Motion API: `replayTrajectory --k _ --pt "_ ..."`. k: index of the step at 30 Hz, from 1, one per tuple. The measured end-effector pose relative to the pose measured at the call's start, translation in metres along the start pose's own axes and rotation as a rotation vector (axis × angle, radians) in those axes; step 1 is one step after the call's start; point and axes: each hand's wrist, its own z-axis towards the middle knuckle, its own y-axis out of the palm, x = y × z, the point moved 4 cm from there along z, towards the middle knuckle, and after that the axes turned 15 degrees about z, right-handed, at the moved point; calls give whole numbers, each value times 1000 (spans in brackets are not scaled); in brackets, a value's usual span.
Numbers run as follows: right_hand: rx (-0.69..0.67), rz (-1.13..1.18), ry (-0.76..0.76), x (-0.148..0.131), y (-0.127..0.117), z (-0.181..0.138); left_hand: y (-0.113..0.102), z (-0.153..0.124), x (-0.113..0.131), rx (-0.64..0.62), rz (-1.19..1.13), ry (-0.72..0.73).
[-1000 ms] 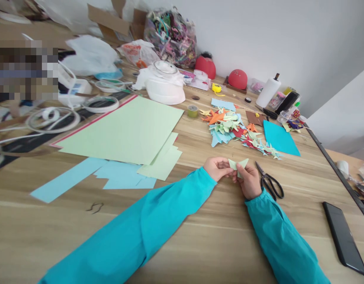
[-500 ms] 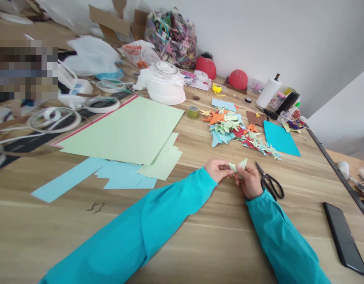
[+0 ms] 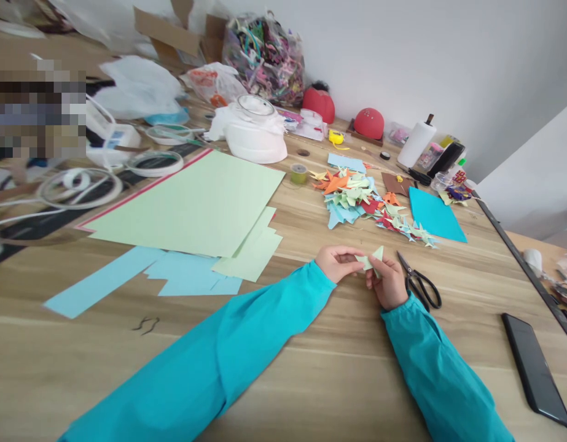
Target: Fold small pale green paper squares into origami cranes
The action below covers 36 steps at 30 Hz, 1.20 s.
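A small folded piece of pale green paper [image 3: 378, 253] is pinched between both hands above the wooden table. My left hand [image 3: 337, 263] grips its left point between thumb and fingers. My right hand [image 3: 388, 283] has its thumb pressed on the paper's right part, with the fingers curled behind and partly hidden. Close to the right of that hand lie black-handled scissors [image 3: 424, 288]. Beyond the hands is a heap of folded paper pieces [image 3: 352, 195] in green, blue, orange and red.
Large pale green sheets [image 3: 186, 205] and blue paper strips [image 3: 103, 279] lie to the left. A turquoise sheet [image 3: 437, 213] is at the back right, a black phone [image 3: 536, 368] at the near right. A spool [image 3: 298, 174] and a white wrapped bundle [image 3: 255, 138] stand farther back.
Both hands keep hold of the green paper. Its left point is now more covered by my left fingers, and the right thumb has shifted slightly on it. The view has moved a little.
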Motion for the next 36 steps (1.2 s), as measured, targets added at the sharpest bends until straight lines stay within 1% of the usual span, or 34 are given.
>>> replayTrajectory --k 6,10,16,23,28,36 --pt "-22 -9 -10 1 0 1 3 -3 -1 -57 112 68" --pt "-25 -17 -15 1 1 1 5 -5 4 -83 169 195" --pt "-8 -8 -16 1 2 0 4 -7 5 -3 299 332" --pt "-1 -16 -21 0 3 1 6 -13 12 27 539 507" --pt "-11 -16 -27 -2 5 0 5 -15 14 73 646 552" --pt "2 -59 -30 -2 3 0 4 -18 18 128 659 615"
